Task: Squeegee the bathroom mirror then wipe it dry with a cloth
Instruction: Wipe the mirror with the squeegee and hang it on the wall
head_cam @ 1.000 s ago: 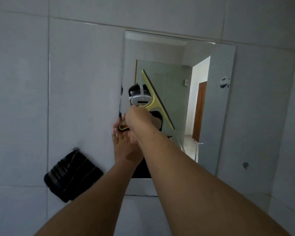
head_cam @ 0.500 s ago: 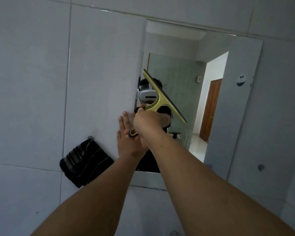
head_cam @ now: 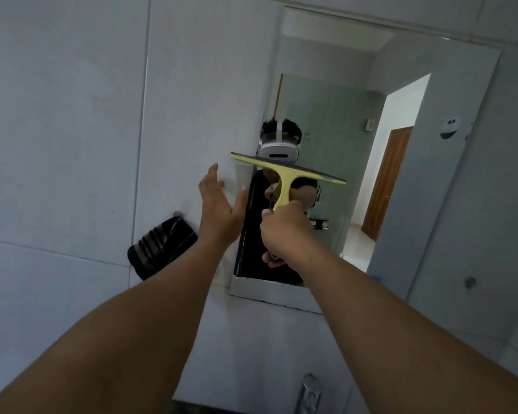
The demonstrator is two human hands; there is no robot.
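Head cam, only one view here. The right hand [head_cam: 284, 231] has its fingers wrapped around the handle of a yellow squeegee [head_cam: 284, 180], blade roughly level and held up in front of the mirror [head_cam: 407, 204], over its lower left part. Can't tell if the rubber edge is actually touching the glass yet. The left hand [head_cam: 219, 204] is empty, fingers spread and relaxed, hovering just off the mirror's left edge near the tiled wall [head_cam: 72, 115].

A dark striped cloth [head_cam: 159, 249] hangs off a peg on the wall, left of the mirror and low, near its bottom corner. Below the mirror there's a chrome tap [head_cam: 310, 389] poking into frame.

The squeegee looks like light, stiff plastic with a soft rubber strip, so the handle grip is probably the right one, with even pressure across the blade. The cloth should be soft and floppy; best to bunch it in the palm. The mirror is fragile, so no leaning hard on it.
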